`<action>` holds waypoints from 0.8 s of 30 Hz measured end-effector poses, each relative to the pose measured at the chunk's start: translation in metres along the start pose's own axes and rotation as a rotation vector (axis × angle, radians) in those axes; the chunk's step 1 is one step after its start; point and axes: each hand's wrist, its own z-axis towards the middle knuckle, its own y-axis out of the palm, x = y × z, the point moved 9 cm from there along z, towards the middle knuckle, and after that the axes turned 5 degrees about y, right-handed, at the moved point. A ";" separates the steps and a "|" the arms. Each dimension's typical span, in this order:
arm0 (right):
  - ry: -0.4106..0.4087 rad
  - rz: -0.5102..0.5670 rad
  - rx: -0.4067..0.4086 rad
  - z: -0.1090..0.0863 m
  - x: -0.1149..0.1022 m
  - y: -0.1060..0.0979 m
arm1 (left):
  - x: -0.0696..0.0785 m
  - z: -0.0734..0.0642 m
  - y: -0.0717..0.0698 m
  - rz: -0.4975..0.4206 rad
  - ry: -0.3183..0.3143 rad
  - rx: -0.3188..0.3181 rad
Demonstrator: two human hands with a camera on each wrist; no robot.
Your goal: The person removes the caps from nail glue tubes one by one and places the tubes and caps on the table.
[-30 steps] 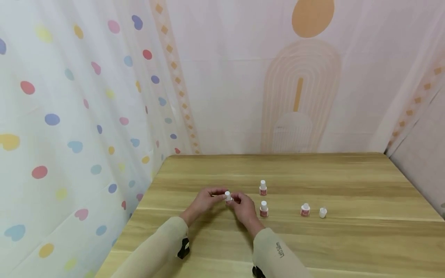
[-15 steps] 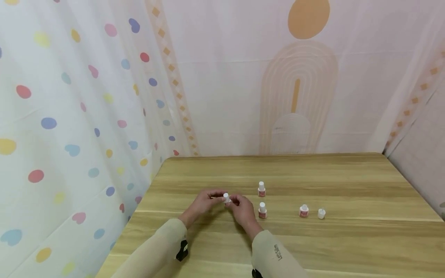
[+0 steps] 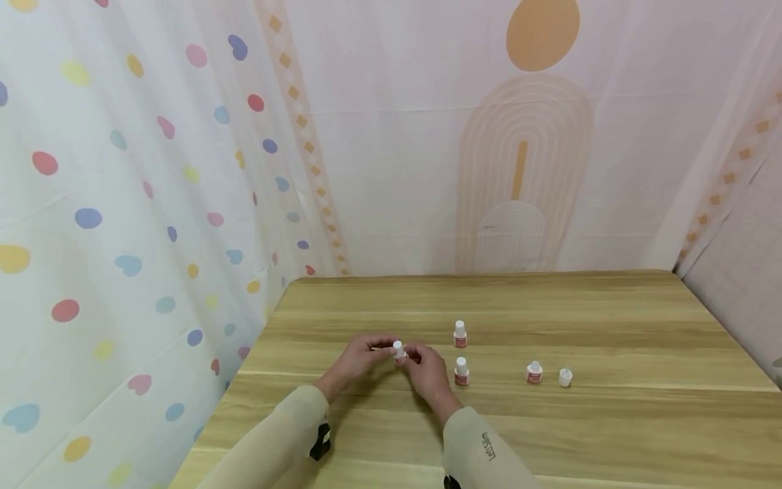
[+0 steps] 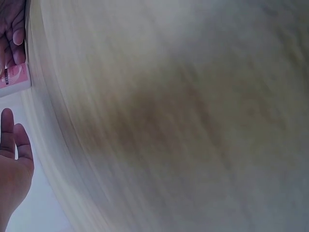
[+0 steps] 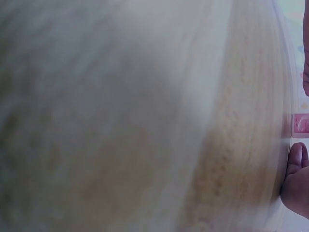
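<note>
Between my hands is a small white bottle (image 3: 398,350) with a pink-red label and a white cap, upright. My left hand (image 3: 359,357) pinches its cap between thumb and fingers from the left. From the right, my right hand (image 3: 425,370) holds its lower body. The label (image 4: 17,75) shows in the left wrist view and again as a pink patch (image 5: 301,125) in the right wrist view; the cap lies outside both. Whether the base rests on the table cannot be told.
Two similar capped bottles, a far one (image 3: 460,335) and a near one (image 3: 461,372), stand right of my hands. Further right are a bottle without its tall cap (image 3: 534,373) and a loose white cap (image 3: 565,377). Curtains border the wooden table (image 3: 611,435) behind and at left.
The head view has shifted slightly. Both hands stay around the same bottle, with only tiny finger movement.
</note>
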 end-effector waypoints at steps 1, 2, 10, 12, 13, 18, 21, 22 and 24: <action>0.003 -0.002 -0.001 0.000 0.000 0.000 | 0.000 0.000 0.000 0.008 0.006 -0.001; 0.003 -0.003 -0.002 0.000 0.001 0.001 | 0.001 0.000 0.000 0.017 0.011 -0.003; 0.016 -0.018 -0.004 0.000 0.000 0.001 | 0.006 -0.003 0.004 0.008 0.018 -0.032; 0.013 -0.021 -0.006 0.001 0.001 0.001 | 0.007 -0.004 0.004 0.002 0.041 -0.030; 0.015 -0.019 -0.008 0.001 0.001 0.001 | 0.008 -0.004 0.004 -0.001 0.054 -0.027; 0.015 -0.020 -0.007 0.003 0.002 0.002 | 0.011 -0.005 0.004 0.010 0.069 0.014; 0.005 -0.024 0.000 0.002 0.001 0.001 | 0.009 -0.006 0.002 0.013 0.049 0.052; -0.005 -0.028 0.004 0.002 0.000 0.000 | 0.008 -0.005 0.002 0.012 0.044 0.064; -0.019 -0.033 0.010 0.002 -0.001 0.000 | 0.006 -0.005 0.001 0.012 0.032 0.085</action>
